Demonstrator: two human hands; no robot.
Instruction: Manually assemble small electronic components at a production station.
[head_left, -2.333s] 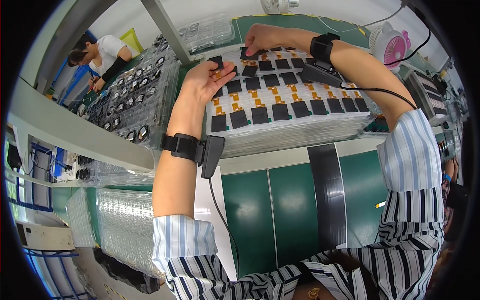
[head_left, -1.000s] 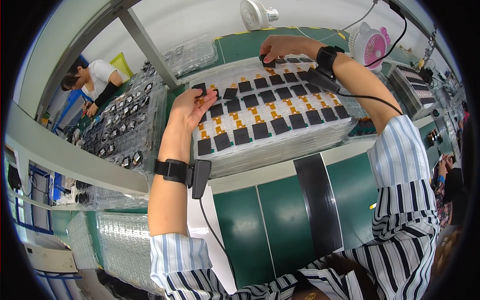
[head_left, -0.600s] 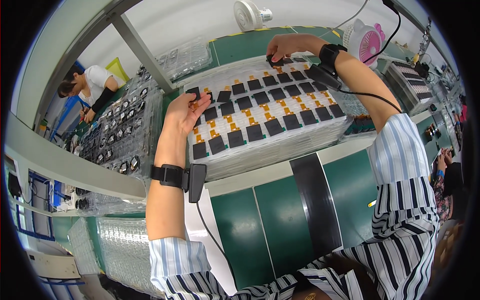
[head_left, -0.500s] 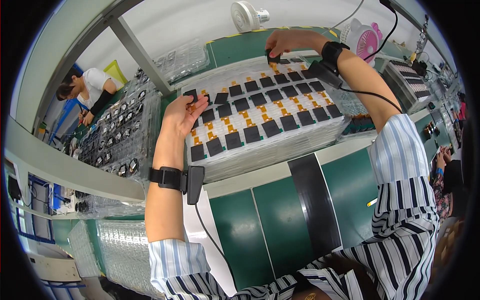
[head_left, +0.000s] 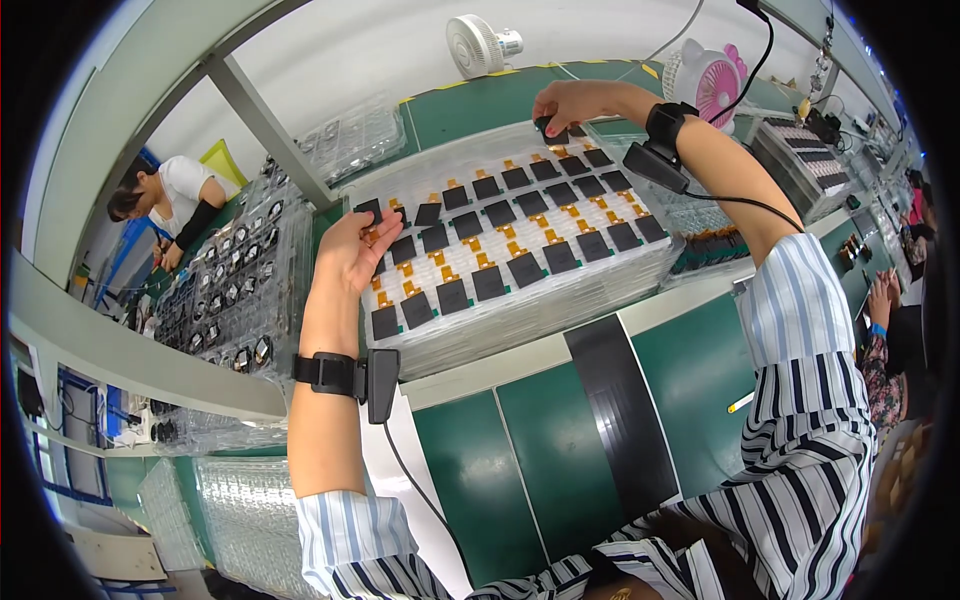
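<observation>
A glossy dark-green surface (head_left: 555, 425) divided by pale seam lines runs across the view, and on it stands a broad stack of translucent ribbed plastic trays (head_left: 520, 325). Left of that stack sits another of clear plastic trays (head_left: 292, 290) holding round black parts; toward the wearer, a long shiny black strip (head_left: 622, 410) lies on the surface. A pink-and-white fan (head_left: 708, 82) stands beyond the right forearm. The two bare hands are well apart: the right hand (head_left: 560, 108) pinches a flat black square panel (head_left: 546, 127) at the top tray's far edge, while the left hand (head_left: 352, 245), fingers partly spread, is at another black panel (head_left: 368, 207) by the far-left corner; whether it grips that one cannot be told. More black square panels (head_left: 489, 283) lie in rows on the top tray, many with small orange ribbon tails (head_left: 447, 272).
</observation>
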